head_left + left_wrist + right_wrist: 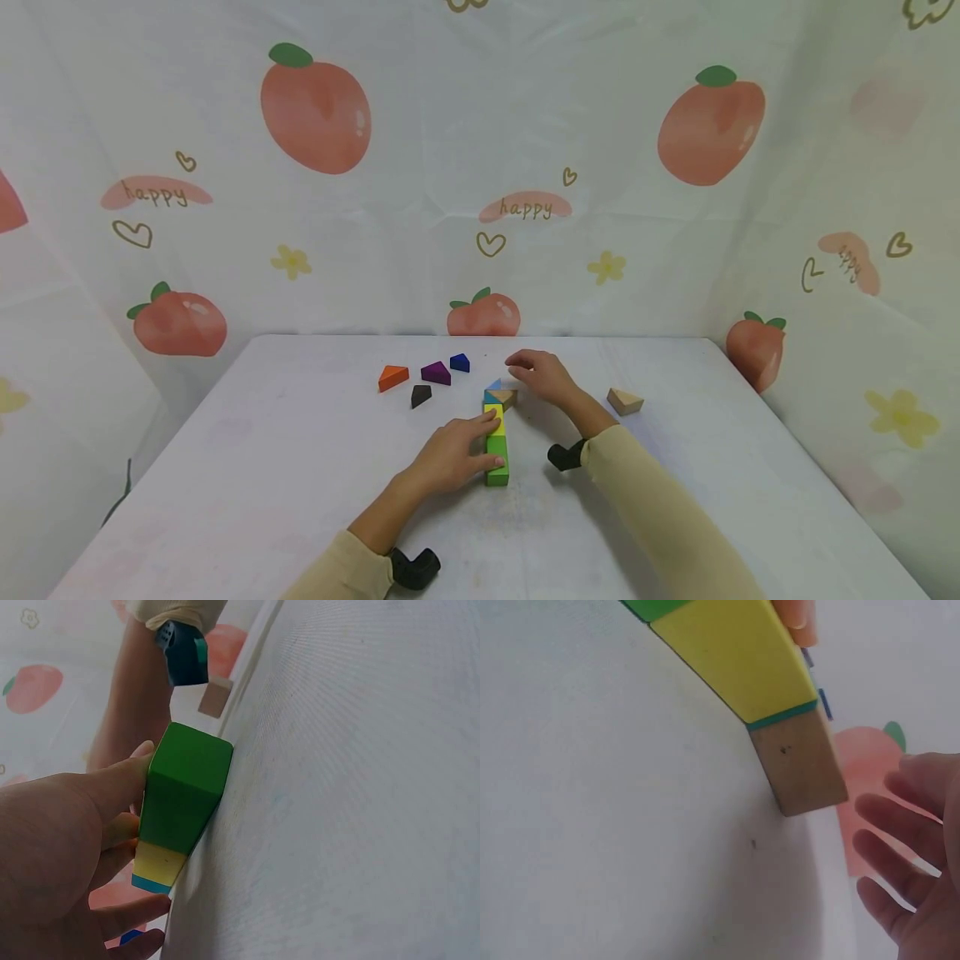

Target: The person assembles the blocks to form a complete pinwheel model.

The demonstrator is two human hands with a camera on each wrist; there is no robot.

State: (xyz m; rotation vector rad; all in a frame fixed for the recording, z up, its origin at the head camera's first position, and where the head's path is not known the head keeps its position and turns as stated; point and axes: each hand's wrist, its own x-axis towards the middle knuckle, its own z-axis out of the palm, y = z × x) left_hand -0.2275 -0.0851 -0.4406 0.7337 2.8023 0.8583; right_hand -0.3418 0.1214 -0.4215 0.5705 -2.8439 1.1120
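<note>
A row of wooden blocks runs away from me in the head view. At its near end lies a green block (497,477), then a yellow block (497,425). Beyond them a natural-wood block (799,765) and blue pieces (492,392) sit together. My left hand (450,454) rests over the row, thumb on the green block and a fingertip on the yellow one; its lower fingers show beside the row in the left wrist view. Past the far end, my right hand (547,377) hovers above the table with relaxed fingers and nothing held.
Orange (393,378), purple (436,373), dark blue (460,362) and black (422,396) blocks lie to the left on the white table (300,500). A natural-wood triangular block (625,402) lies right of my right forearm. A fruit-print cloth (420,167) hangs behind.
</note>
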